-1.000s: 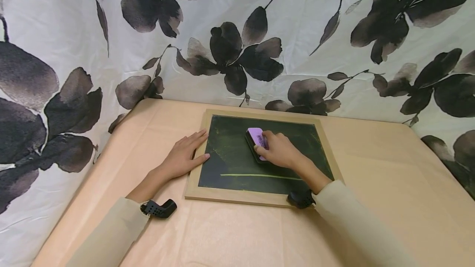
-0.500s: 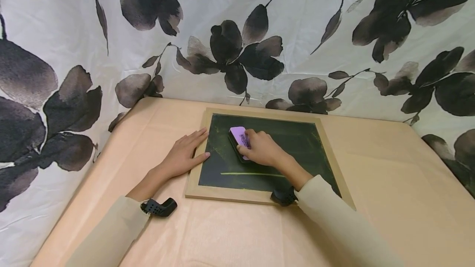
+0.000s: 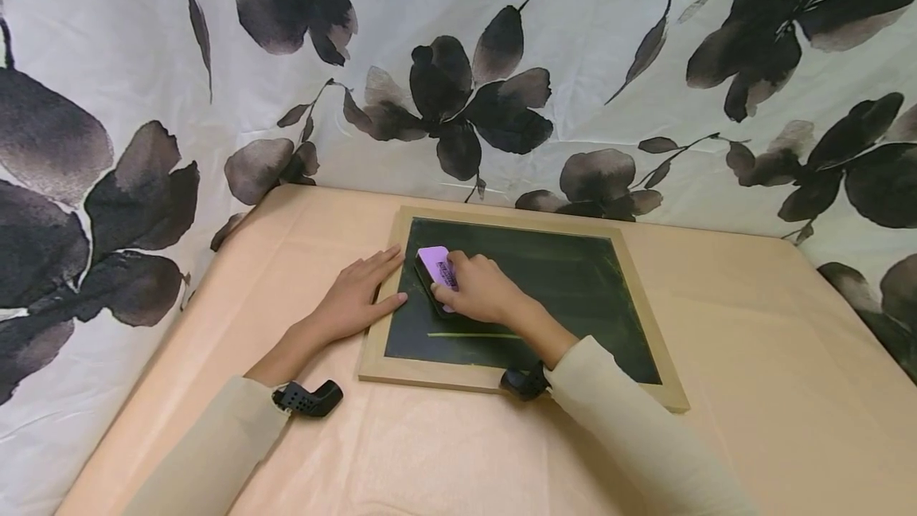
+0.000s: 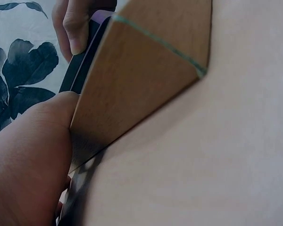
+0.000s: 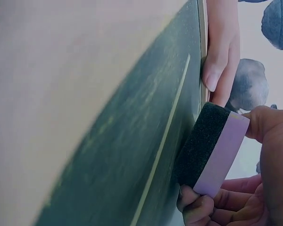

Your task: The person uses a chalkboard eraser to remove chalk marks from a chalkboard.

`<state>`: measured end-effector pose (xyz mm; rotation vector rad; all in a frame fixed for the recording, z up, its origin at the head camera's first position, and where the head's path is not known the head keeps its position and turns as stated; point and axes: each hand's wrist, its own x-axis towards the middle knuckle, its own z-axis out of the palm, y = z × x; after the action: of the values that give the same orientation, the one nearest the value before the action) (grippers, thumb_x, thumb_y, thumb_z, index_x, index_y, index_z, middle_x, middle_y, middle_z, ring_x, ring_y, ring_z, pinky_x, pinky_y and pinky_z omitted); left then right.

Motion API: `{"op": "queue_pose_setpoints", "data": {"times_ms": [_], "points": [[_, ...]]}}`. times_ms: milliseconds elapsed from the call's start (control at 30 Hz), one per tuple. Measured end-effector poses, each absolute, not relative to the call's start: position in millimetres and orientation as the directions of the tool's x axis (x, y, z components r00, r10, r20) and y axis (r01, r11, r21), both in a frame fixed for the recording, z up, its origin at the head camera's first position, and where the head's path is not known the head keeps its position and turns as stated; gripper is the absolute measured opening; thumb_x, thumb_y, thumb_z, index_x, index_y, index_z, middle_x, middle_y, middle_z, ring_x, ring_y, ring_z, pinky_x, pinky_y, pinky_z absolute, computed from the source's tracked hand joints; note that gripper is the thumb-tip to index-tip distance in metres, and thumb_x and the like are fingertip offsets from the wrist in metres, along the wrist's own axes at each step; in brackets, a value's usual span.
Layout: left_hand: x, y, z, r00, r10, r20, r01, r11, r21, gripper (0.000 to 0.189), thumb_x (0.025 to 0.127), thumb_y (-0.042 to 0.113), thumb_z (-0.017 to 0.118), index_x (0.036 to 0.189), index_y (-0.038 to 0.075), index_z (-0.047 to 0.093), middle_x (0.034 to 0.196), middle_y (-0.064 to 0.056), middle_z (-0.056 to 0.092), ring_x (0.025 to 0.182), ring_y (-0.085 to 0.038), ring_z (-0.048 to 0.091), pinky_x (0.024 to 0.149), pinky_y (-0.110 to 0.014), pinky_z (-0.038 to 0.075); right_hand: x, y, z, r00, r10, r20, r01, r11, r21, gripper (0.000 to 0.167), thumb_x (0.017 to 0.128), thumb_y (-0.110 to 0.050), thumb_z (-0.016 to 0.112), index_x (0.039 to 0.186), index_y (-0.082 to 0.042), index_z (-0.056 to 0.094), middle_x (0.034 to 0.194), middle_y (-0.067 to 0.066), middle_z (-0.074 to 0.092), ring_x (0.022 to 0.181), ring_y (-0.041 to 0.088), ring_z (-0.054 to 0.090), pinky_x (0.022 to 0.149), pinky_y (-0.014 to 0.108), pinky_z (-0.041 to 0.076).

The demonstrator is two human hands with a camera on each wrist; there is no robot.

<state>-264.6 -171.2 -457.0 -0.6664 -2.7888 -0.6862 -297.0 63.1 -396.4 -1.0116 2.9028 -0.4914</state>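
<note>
A wood-framed chalkboard point(image 3: 559, 277) lies on the table, with a yellow chalk line point(image 3: 466, 334) across its lower part. My right hand point(image 3: 483, 289) grips a purple-topped chalkboard eraser point(image 3: 435, 265) near the board's left side, above that line. In the right wrist view the eraser's dark felt point(image 5: 203, 143) faces the board, thumb on one side and fingers on the other. My left hand point(image 3: 351, 301) rests on the board's left frame, its fingers straight and its thumb over the frame's edge. The left wrist view shows that frame point(image 4: 137, 80) close up beside the thumb.
A peach-coloured cover point(image 3: 759, 325) spreads over the table around the board. Behind and to the left hangs a white cloth point(image 3: 609, 38) with dark flowers. A black wrist camera point(image 3: 308, 399) sits on the left wrist and another point(image 3: 524, 382) on the right.
My right hand has slid the eraser leftward across the chalkboard, from near the middle to close to the left frame. The left hand stays in place. The chalk line looks the same.
</note>
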Motion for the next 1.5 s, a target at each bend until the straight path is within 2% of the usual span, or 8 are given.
{"op": "queue_pose_setpoints", "data": {"times_ms": [267,433,667,1000,1133,1333,1500], "points": [[-265.1,-170.8,-455.1,-0.881,0.378,0.284,0.467,0.79,0.397,0.069,0.095,0.042,0.056,0.15,0.008,0.033,0.156,-0.009,0.025,0.141,-0.032,0.024,0.112,-0.053,0.016,-290.4,52.4,-394.3,-0.765,-0.639,0.08,-0.631,0.72,-0.287,0.055,0.091,-0.033,0.057,0.128,0.008,0.05,0.074,0.004,0.057,0.056,0.014,0.056,0.048,0.023,0.043],[-264.3,-170.3,-455.9,-0.875,0.382,0.298,0.477,0.785,0.394,0.069,0.095,0.041,0.057,0.149,0.006,0.034,0.156,-0.01,0.025,0.141,-0.033,0.024,0.112,-0.054,0.016,-287.4,50.1,-394.7,-0.749,-0.655,0.097,-0.655,0.712,-0.251,0.05,0.09,-0.033,0.058,0.122,0.006,0.053,0.073,0.004,0.056,0.055,0.013,0.056,0.047,0.023,0.044],[-263.3,-171.1,-457.0,-0.874,0.383,0.299,0.479,0.781,0.4,0.068,0.095,0.041,0.056,0.148,0.004,0.035,0.156,-0.009,0.025,0.14,-0.033,0.025,0.112,-0.054,0.016,-285.2,48.3,-394.3,-0.712,-0.692,0.119,-0.702,0.696,-0.153,0.044,0.089,-0.035,0.06,0.113,0.001,0.057,0.071,0.002,0.057,0.055,0.012,0.054,0.05,0.025,0.045],[-265.5,-172.9,-456.4,-0.874,0.389,0.29,0.48,0.782,0.398,0.067,0.096,0.042,0.055,0.15,0.009,0.034,0.156,-0.008,0.025,0.14,-0.032,0.025,0.112,-0.053,0.016,-280.5,55.9,-388.1,-0.667,-0.739,0.097,-0.745,0.664,-0.066,0.053,0.088,-0.038,0.062,0.127,-0.003,0.055,0.084,0.005,0.063,0.064,0.014,0.055,0.053,0.028,0.047],[-265.5,-172.3,-456.2,-0.88,0.39,0.271,0.472,0.784,0.403,0.067,0.096,0.043,0.054,0.151,0.01,0.032,0.157,-0.006,0.023,0.141,-0.03,0.023,0.113,-0.051,0.015,-279.1,62.6,-385.5,-0.67,-0.74,0.064,-0.743,0.667,-0.062,0.053,0.087,-0.037,0.063,0.129,-0.006,0.055,0.082,0.003,0.061,0.063,0.013,0.053,0.052,0.027,0.045],[-264.1,-172.8,-457.1,-0.884,0.384,0.268,0.465,0.789,0.401,0.068,0.096,0.044,0.053,0.151,0.01,0.032,0.157,-0.006,0.023,0.141,-0.03,0.023,0.113,-0.051,0.015,-278.3,78.6,-376.9,-0.678,-0.735,0.022,-0.735,0.677,-0.041,0.05,0.085,-0.037,0.063,0.124,-0.007,0.055,0.075,-0.001,0.055,0.059,0.013,0.051,0.05,0.029,0.042],[-264.0,-172.8,-455.3,-0.885,0.389,0.256,0.463,0.794,0.393,0.069,0.097,0.046,0.052,0.152,0.011,0.029,0.157,-0.006,0.021,0.142,-0.029,0.022,0.113,-0.05,0.015,-280.4,111.0,-370.2,-0.728,-0.683,0.059,-0.685,0.728,-0.026,0.056,0.085,-0.038,0.065,0.129,-0.005,0.054,0.077,0.001,0.056,0.061,0.015,0.05,0.05,0.03,0.04]]}}
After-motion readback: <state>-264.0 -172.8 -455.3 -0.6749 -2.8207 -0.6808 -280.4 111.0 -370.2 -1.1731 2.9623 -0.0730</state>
